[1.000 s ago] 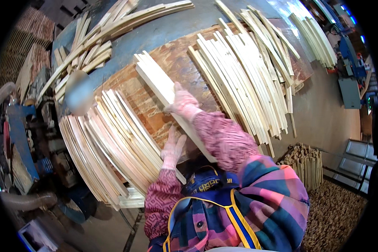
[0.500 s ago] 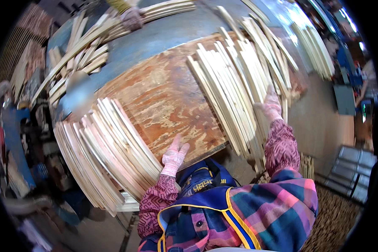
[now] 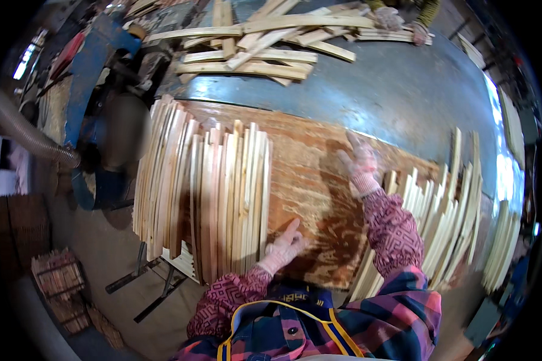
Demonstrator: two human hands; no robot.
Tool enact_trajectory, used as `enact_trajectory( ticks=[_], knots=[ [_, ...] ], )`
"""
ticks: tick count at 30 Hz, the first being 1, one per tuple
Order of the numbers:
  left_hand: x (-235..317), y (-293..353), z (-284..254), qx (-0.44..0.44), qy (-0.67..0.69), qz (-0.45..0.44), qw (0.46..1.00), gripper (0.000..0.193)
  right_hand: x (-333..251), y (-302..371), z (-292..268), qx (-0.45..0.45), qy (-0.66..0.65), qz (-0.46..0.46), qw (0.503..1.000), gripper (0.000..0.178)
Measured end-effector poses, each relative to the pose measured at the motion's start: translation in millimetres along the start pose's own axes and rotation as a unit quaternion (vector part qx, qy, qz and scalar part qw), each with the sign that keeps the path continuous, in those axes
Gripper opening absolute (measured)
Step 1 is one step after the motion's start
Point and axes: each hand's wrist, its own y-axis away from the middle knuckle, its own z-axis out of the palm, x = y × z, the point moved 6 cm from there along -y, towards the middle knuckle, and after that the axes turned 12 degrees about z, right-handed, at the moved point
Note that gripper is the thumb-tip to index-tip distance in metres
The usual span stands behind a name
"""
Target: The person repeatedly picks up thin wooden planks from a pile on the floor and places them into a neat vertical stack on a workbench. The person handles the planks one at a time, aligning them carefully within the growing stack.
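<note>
Both my hands wear pale pinkish gloves and hold nothing. My left hand [image 3: 283, 247] is open over the near part of a worn plywood board [image 3: 307, 174], just right of a row of wooden strips [image 3: 244, 198]. Its fingers point away from me. My right hand [image 3: 360, 161] is open with its fingers apart, above the board's far right part. To the right of it, more pale wooden strips [image 3: 430, 204] lie side by side, partly behind my right sleeve. Another bunch of strips [image 3: 162, 180] lies at the board's left end.
Across the blue-grey metal table [image 3: 397, 90] lies a loose pile of wooden pieces [image 3: 265, 45]. A co-worker's gloved hands [image 3: 389, 18] are on wood at the far side. A blue machine [image 3: 93, 78] with a grey hose [image 3: 39, 135] stands left. Wood bundles [image 3: 59, 274] sit on the floor.
The view has swung left. My right hand has left the right-hand strips and is now over the bare board. My left hand stays by the left row's near right edge.
</note>
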Motion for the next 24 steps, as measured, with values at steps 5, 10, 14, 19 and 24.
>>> enact_trajectory(
  ticks=[5, 10, 14, 19, 24],
  knots=[
    [-9, 35, -15, 0.179, 0.212, -0.07, 0.958, 0.097, -147, -144, 30, -0.007, 0.037, -0.107, 0.994, 0.067],
    [8, 24, -25, 0.136, -0.008, -0.066, 0.988, 0.078, -208, -219, 41, -0.02, 0.154, -0.149, 0.977, 0.063],
    [66, -38, -58, 0.09, 0.266, 0.056, 0.958, 0.07, -205, -174, 42, -0.042, 0.113, -0.25, 0.961, 0.045],
    [97, -164, -116, 0.132, 0.512, 0.169, 0.832, 0.074, -145, -73, 34, -0.469, -0.228, -0.189, 0.832, 0.048],
    [110, -192, -120, 0.179, 0.643, 0.073, 0.741, 0.036, -196, -202, 1, -0.027, 0.086, -0.227, 0.97, 0.056]
  ],
)
